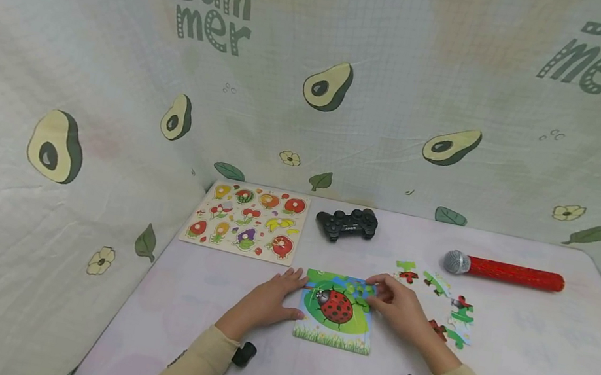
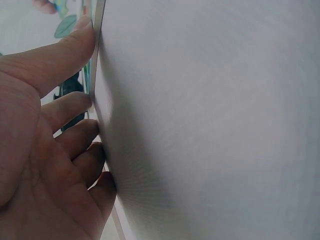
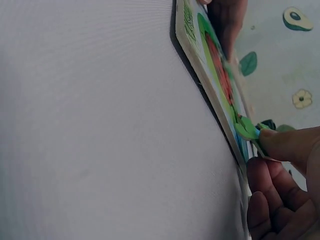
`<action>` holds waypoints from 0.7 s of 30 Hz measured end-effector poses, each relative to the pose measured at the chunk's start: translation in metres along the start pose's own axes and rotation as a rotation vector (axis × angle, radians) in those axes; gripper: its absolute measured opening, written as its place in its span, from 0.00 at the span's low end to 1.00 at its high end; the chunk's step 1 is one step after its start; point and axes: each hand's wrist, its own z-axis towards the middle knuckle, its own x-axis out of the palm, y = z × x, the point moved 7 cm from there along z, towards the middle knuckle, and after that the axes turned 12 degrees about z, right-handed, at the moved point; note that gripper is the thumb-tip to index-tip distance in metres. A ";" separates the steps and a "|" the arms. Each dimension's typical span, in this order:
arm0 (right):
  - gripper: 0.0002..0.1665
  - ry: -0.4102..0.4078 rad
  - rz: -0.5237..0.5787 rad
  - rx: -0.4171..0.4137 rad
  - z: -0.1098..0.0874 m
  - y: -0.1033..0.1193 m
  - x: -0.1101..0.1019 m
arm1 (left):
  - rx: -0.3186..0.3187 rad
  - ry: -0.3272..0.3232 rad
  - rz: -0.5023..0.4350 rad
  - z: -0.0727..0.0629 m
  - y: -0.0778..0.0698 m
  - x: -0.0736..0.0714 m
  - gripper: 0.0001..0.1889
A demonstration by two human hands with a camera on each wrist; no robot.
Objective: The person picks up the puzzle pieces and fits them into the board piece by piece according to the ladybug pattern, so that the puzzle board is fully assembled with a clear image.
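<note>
A square puzzle board with a red ladybug picture lies on the table between the two hands. My left hand rests at its left edge, thumb and fingertips touching the board and table, fingers loosely extended. At the board's upper right is my right hand. In the right wrist view, its thumb and index finger pinch a green puzzle piece, held tilted at the board's surface. How far the piece sits in the picture cannot be told. Loose puzzle pieces lie in an arc right of the right hand.
Behind the board at the left is a wooden fruit puzzle. A black game controller sits beside it at the back. Toward the back right lies a red microphone with a silver head. A printed cloth hangs behind the table.
</note>
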 end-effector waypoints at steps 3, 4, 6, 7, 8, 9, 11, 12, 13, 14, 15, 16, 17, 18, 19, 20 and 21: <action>0.17 -0.003 0.002 0.009 0.002 0.000 0.006 | -0.002 -0.002 -0.002 0.000 0.000 0.000 0.42; 0.18 -0.005 0.001 0.012 0.003 0.001 0.007 | -0.004 -0.001 -0.002 0.000 0.000 0.000 0.42; 0.18 -0.011 -0.010 0.014 0.005 0.000 0.010 | -0.005 0.001 -0.003 -0.001 0.000 0.000 0.42; 0.18 -0.013 -0.023 0.010 0.005 0.001 0.011 | -0.003 0.000 -0.003 -0.001 0.000 0.000 0.42; 0.18 -0.015 -0.033 0.001 0.006 0.001 0.012 | -0.001 -0.002 -0.004 -0.001 -0.001 0.000 0.42; 0.18 -0.019 -0.039 -0.010 0.007 0.002 0.013 | 0.000 -0.003 -0.006 -0.001 -0.001 0.000 0.42; 0.17 -0.025 -0.062 -0.035 0.008 0.003 0.014 | 0.003 -0.004 -0.011 -0.002 -0.002 -0.001 0.41; 0.17 -0.027 -0.074 -0.048 0.009 0.003 0.014 | 0.005 -0.006 -0.014 -0.002 -0.002 -0.001 0.41; 0.17 -0.031 -0.084 -0.060 0.009 0.004 0.015 | 0.007 -0.008 -0.016 -0.002 -0.002 -0.001 0.41; 0.17 -0.033 -0.089 -0.066 0.009 0.004 0.015 | 0.007 -0.008 -0.018 -0.002 -0.002 -0.001 0.41; 0.17 -0.034 -0.096 -0.070 0.010 0.004 0.015 | 0.006 -0.007 -0.020 -0.002 -0.002 -0.001 0.41; 0.17 -0.032 -0.104 -0.075 0.010 0.005 0.016 | 0.006 -0.006 -0.020 -0.002 -0.002 -0.001 0.41; 0.17 -0.032 -0.107 -0.070 0.010 0.004 0.016 | 0.006 -0.007 -0.021 -0.002 -0.002 -0.001 0.41; 0.17 -0.031 -0.109 -0.066 0.010 0.004 0.016 | 0.007 -0.008 -0.019 -0.002 -0.002 -0.001 0.41; 0.17 -0.028 -0.113 -0.060 0.010 0.004 0.017 | 0.008 -0.010 -0.018 -0.002 -0.002 -0.001 0.41; 0.17 -0.023 -0.116 -0.054 0.010 0.004 0.018 | 0.009 -0.011 -0.015 -0.002 -0.002 -0.001 0.41; 0.17 -0.018 -0.117 -0.049 0.010 0.003 0.018 | 0.007 -0.009 -0.014 -0.002 -0.002 -0.001 0.41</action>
